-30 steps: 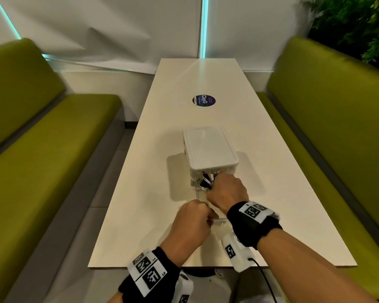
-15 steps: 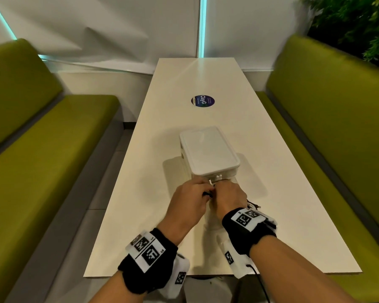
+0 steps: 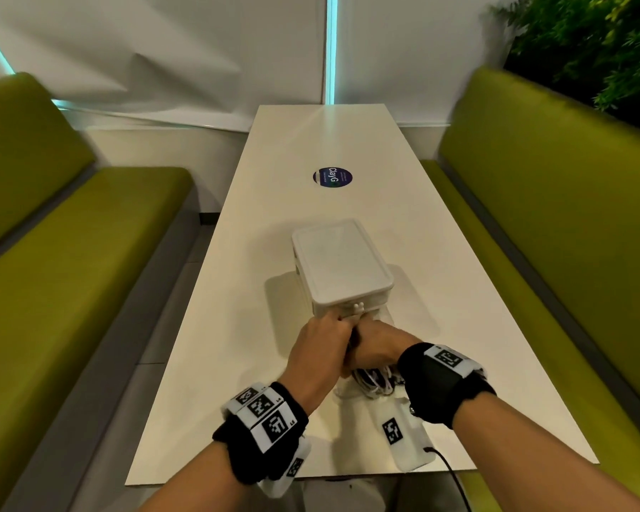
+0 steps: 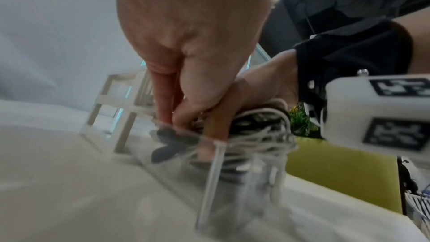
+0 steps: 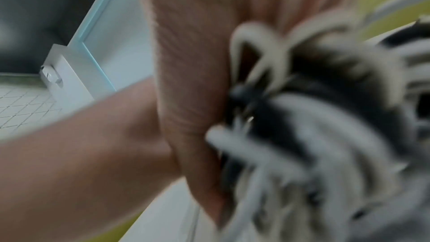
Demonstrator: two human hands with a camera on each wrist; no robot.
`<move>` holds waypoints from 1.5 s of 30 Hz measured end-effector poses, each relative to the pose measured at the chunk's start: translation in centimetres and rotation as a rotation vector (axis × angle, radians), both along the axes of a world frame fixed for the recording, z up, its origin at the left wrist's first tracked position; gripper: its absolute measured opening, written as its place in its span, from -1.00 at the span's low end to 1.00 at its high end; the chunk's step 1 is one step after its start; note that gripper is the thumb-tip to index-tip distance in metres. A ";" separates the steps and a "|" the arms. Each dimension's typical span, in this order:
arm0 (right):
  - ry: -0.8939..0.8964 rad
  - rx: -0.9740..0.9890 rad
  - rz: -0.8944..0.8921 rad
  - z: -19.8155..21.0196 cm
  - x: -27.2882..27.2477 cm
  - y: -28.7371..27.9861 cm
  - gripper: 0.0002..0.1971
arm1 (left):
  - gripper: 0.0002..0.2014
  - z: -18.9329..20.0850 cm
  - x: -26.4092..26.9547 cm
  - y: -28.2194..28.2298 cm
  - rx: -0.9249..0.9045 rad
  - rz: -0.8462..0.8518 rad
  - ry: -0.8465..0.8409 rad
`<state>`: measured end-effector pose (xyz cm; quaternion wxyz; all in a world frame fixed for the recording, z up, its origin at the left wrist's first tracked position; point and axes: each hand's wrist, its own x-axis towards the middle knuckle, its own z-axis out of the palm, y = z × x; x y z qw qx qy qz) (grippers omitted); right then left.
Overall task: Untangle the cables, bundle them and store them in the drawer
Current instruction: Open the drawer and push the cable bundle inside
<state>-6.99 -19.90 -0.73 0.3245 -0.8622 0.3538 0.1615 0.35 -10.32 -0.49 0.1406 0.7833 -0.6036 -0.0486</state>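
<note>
My 2 hands meet over the clear drawer (image 4: 186, 155) pulled out of the white box (image 3: 342, 269) on the bench (image 3: 459, 290). My right hand (image 3: 379, 345) grips the bundled black-and-white cables (image 4: 258, 135) in the drawer; my left hand (image 3: 322, 345) pinches beside them, its fingers (image 4: 163, 98) pressed together.

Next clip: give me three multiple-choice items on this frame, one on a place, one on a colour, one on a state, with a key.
1. Where is the white plastic drawer box?
A on the cream table
B on the green bench
C on the floor

2. What colours are the bundled cables?
A red, blue
B black, white
C all yellow

3. What is the right hand doing?
A lying flat, empty
B gripping the cables
C pointing

Key: 1 A, the box stands mid-table; 2 B, both wrist views show black and white strands; 3 B, the cables sit in its grasp over the clear drawer.
</note>
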 end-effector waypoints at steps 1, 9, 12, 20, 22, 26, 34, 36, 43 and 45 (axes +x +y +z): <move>0.016 0.007 0.023 0.2 -0.2 -0.2 -0.82 | -0.63 -0.2 0.0 0.0 0.005 -0.006 -0.003; 0.076 -0.264 0.041 -0.3 -0.7 0.6 -0.53 | -0.74 -1.3 -0.3 -0.1 0.045 -0.041 -0.082; 0.011 -0.199 0.028 -0.1 -1.1 0.2 -0.66 | -0.55 -2.0 -0.6 0.4 0.018 -0.057 -0.072; -0.224 -0.033 -0.292 -1.5 -1.4 -0.3 -0.76 | -0.15 -2.8 -1.9 3.0 -0.006 -0.051 -0.028; -0.273 -0.018 -0.387 -1.8 -1.3 0.0 -0.73 | -0.14 -2.8 -2.1 3.3 0.015 -0.055 0.045; -0.328 -0.033 -0.459 -1.8 -1.3 1.0 -0.73 | -0.13 -1.7 -2.3 3.6 0.031 -0.119 0.129; -0.359 0.236 -0.678 -1.4 0.0 0.5 -0.77 | -0.35 -0.6 -1.9 2.2 -0.042 -0.045 0.163; -0.355 0.299 -0.677 -1.5 0.1 0.4 -0.70 | -0.38 -0.6 -1.6 1.8 -0.040 -0.017 0.169; -0.260 0.583 -0.454 -0.6 -1.2 -1.3 -0.64 | -0.57 -0.3 -1.5 1.3 0.009 0.063 0.164; -0.247 0.601 -0.365 -0.7 -1.7 -1.7 -0.64 | -0.58 -0.6 -1.9 1.3 0.034 0.089 0.120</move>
